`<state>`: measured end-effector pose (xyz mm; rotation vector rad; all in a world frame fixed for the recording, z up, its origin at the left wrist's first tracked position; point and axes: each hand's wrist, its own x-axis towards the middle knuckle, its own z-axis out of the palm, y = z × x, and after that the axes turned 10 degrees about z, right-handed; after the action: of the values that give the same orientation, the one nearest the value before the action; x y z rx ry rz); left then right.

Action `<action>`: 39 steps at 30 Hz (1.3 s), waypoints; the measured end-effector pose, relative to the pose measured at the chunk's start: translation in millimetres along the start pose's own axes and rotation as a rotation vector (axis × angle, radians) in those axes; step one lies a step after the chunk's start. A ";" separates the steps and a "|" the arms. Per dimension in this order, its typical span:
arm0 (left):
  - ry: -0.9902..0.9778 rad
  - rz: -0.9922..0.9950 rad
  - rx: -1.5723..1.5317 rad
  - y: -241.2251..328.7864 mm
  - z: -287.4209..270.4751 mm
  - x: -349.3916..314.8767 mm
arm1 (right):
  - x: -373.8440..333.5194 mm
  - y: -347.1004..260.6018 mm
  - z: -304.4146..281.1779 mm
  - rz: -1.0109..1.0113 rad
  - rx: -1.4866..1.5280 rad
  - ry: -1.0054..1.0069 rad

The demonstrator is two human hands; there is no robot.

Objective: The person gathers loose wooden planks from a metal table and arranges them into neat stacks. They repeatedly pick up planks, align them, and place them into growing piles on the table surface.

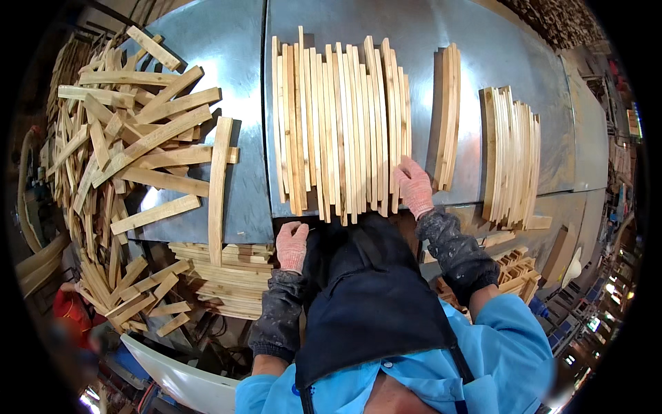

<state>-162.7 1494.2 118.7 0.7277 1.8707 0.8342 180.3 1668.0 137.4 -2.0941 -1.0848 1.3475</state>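
Observation:
A row of long, narrow wooden strips (345, 131) stands side by side on the metal table in front of me, their ends uneven. My right hand (414, 188), in a pinkish knitted glove, rests against the near right end of this row. Its fingers stretch forward and touch the outermost strips without wrapping round them. Close to the table's front edge, left of the row's near end, is my left hand (292, 246) in a matching glove. Its fingers are curled in, and nothing shows in them.
Loose strips are heaped in a jumble (152, 131) at the left. One single strip (220, 186) overhangs the front edge above stacked boards (227, 279). Right of the row lie a small group of strips (448, 117) and a larger bundle (510, 159). Wooden pieces (517, 276) sit lower right.

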 end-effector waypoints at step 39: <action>-0.188 0.119 -0.016 -18.3 -35.3 50.1 | -160.7 -63.2 262.1 0.072 -0.143 -0.068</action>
<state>-216.9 1513.2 90.6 0.8837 1.6648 0.8249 -114.8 1563.1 156.9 -2.2227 -1.1756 1.4225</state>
